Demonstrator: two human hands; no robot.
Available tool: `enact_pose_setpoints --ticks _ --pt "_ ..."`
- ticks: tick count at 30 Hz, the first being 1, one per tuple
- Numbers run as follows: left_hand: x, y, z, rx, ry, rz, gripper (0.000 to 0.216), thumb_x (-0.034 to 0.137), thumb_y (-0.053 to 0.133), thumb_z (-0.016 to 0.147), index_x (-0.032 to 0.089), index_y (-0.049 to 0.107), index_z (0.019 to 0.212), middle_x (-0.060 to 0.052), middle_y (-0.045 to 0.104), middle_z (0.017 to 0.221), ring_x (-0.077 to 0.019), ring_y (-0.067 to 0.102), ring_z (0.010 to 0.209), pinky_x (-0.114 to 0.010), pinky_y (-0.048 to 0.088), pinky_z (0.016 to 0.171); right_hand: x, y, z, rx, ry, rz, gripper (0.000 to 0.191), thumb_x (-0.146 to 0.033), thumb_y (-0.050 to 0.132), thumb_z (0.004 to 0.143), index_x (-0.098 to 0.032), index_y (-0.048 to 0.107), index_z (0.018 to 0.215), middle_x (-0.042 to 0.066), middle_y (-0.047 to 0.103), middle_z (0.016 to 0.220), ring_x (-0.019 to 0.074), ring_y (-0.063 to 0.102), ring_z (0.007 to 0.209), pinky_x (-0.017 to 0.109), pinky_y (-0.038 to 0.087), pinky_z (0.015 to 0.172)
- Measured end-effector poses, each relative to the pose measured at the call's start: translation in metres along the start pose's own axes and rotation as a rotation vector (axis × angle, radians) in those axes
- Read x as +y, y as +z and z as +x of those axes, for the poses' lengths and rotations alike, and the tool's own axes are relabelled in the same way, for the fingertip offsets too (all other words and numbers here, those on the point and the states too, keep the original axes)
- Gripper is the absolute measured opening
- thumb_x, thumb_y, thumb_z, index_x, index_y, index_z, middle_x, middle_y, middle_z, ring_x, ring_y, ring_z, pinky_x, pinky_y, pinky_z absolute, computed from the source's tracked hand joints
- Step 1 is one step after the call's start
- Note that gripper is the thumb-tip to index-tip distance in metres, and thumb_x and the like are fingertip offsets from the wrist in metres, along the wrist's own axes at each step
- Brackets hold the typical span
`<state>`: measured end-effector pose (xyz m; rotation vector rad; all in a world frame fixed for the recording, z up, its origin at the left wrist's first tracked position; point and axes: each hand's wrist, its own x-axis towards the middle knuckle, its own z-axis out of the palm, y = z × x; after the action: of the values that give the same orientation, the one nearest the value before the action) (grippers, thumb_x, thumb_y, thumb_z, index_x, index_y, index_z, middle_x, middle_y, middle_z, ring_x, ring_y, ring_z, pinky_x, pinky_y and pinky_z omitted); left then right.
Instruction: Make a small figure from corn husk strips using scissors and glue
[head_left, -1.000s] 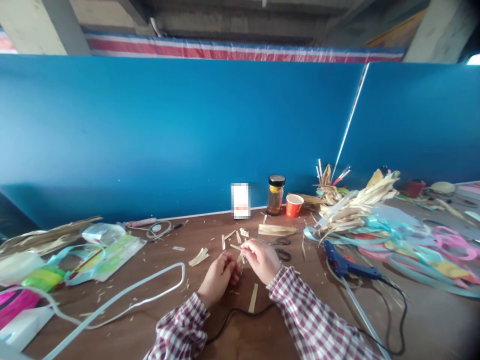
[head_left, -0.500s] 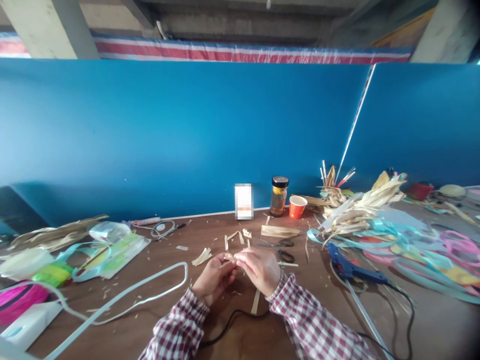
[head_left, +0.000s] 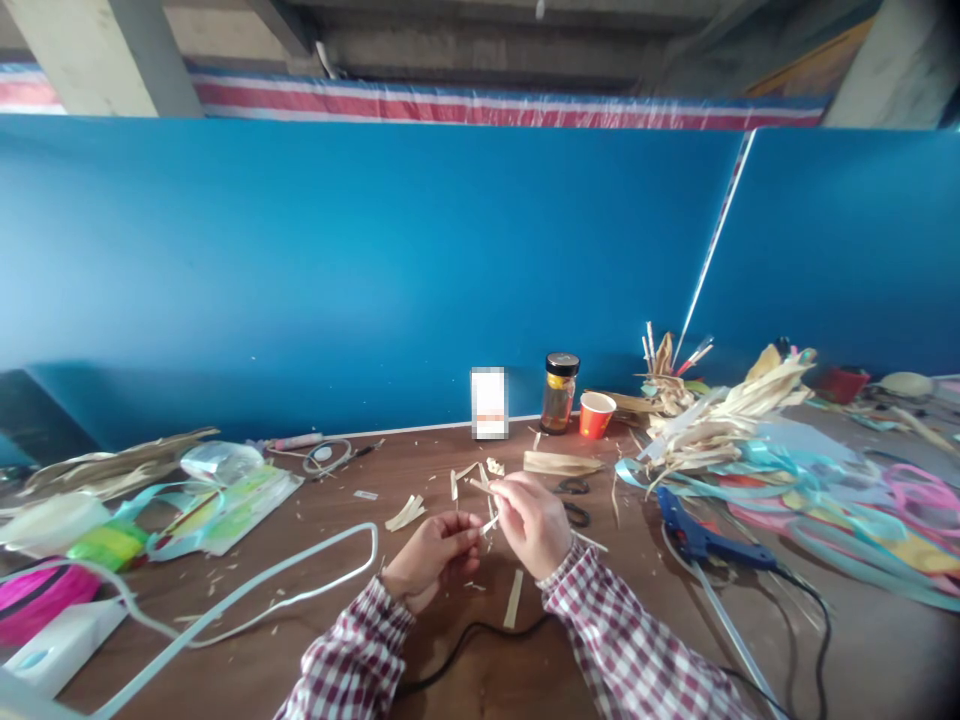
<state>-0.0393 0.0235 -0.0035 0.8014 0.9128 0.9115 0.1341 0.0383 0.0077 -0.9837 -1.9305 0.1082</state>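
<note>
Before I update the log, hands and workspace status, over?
Left hand pinching husk sliver. Right hand pinching husk strip. Scissors partly hidden behind right hand.

A blue wall shuts off the back edge of the surface, and a jar and a red cup stand close to it. A hand can fit between the right hand and the blue glue gun. Toward the right edge, a big heap of ribbons and dry husks blocks the way. Nearer the left edge, a bent white tube is in the way. A black cord crosses between the sleeves.
</note>
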Motion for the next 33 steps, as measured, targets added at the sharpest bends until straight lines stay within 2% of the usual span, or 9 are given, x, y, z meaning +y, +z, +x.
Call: enact_pose_setpoints --ticks 4,9,11,16,20,22,26,29,33 --pt "0.001 0.004 0.003 0.143 0.080 -0.057 0.025 0.017 0.069 0.070 0.015 0.065 0.095 0.003 0.058 0.065 -0.0057 0.055 0.056 -0.017 0.049 0.058 0.004 -0.005 0.003 0.047 0.056 -0.009 0.027 -0.022 0.040 0.091 -0.020 0.061 0.107 0.009 0.060 0.095 0.0170 0.058 0.085 0.029 0.047 0.078" --pt "-0.002 0.007 0.006 0.271 0.184 -0.084 0.017 0.021 0.072 0.066 0.013 0.064 0.079 0.002 0.059 0.062 -0.0060 0.054 0.054 -0.017 0.049 0.055 -0.001 -0.004 0.002 -0.079 0.051 0.013 0.024 -0.025 0.043 0.091 -0.024 0.063 0.105 0.006 0.064 0.089 0.0145 0.061 0.079 0.024 0.047 0.073" --pt "-0.004 0.007 0.006 0.270 0.190 -0.074 0.022 0.026 0.074 0.064 0.013 0.062 0.076 0.001 0.060 0.063 -0.0065 0.054 0.054 -0.018 0.048 0.054 -0.002 0.001 0.001 -0.132 0.066 0.021 0.023 -0.026 0.048 0.088 -0.023 0.060 0.108 0.005 0.065 0.089 0.0148 0.062 0.078 0.024 0.048 0.071" --pt "-0.007 0.009 0.005 0.182 0.229 0.018 0.028 0.033 0.073 0.064 0.012 0.062 0.080 0.000 0.062 0.065 -0.0076 0.055 0.055 -0.019 0.046 0.054 0.001 0.012 -0.003 -0.185 0.107 0.052 0.038 -0.025 0.057 0.082 -0.019 0.051 0.120 0.007 0.065 0.103 0.0182 0.063 0.089 0.027 0.050 0.073" --pt "-0.007 0.013 0.005 0.165 0.252 0.095 0.027 0.033 0.073 0.062 0.012 0.063 0.075 -0.001 0.063 0.065 -0.0082 0.055 0.054 -0.019 0.045 0.052 -0.001 0.009 -0.001 -0.282 0.102 -0.023 0.019 -0.028 0.049 0.088 -0.023 0.064 0.098 0.002 0.070 0.086 0.0152 0.066 0.077 0.022 0.048 0.067" --pt "-0.007 0.014 0.005 0.175 0.246 0.103 0.027 0.034 0.073 0.062 0.013 0.063 0.075 -0.002 0.065 0.068 -0.0087 0.056 0.055 -0.020 0.046 0.053 -0.004 0.006 0.000 -0.291 0.090 -0.057 0.023 -0.026 0.043 0.091 -0.023 0.066 0.094 0.001 0.071 0.084 0.0139 0.066 0.074 0.020 0.046 0.064" --pt "-0.008 0.013 0.005 0.181 0.245 0.111 0.025 0.035 0.071 0.065 0.013 0.064 0.075 -0.002 0.066 0.071 -0.0082 0.056 0.056 -0.019 0.046 0.055 -0.007 0.005 0.000 -0.245 0.079 -0.069 0.030 -0.020 0.038 0.092 -0.022 0.058 0.113 0.004 0.068 0.103 0.0145 0.065 0.088 0.021 0.048 0.074" --pt "-0.008 0.013 0.005 0.164 0.253 0.112 0.024 0.034 0.070 0.066 0.013 0.065 0.075 -0.002 0.065 0.069 -0.0078 0.055 0.055 -0.019 0.045 0.053 -0.004 0.006 -0.001 -0.310 0.129 -0.111 0.034 -0.024 0.041 0.090 -0.024 0.052 0.123 0.003 0.070 0.095 0.0163 0.067 0.077 0.023 0.049 0.066" --pt "-0.010 0.012 0.007 0.193 0.243 0.121 0.024 0.033 0.071 0.064 0.012 0.065 0.075 -0.003 0.067 0.070 -0.0090 0.056 0.056 -0.020 0.046 0.054 -0.001 0.008 -0.001 -0.335 0.150 -0.032 0.028 -0.023 0.046 0.089 -0.025 0.059 0.113 0.002 0.070 0.093 0.0157 0.065 0.079 0.023 0.048 0.069"
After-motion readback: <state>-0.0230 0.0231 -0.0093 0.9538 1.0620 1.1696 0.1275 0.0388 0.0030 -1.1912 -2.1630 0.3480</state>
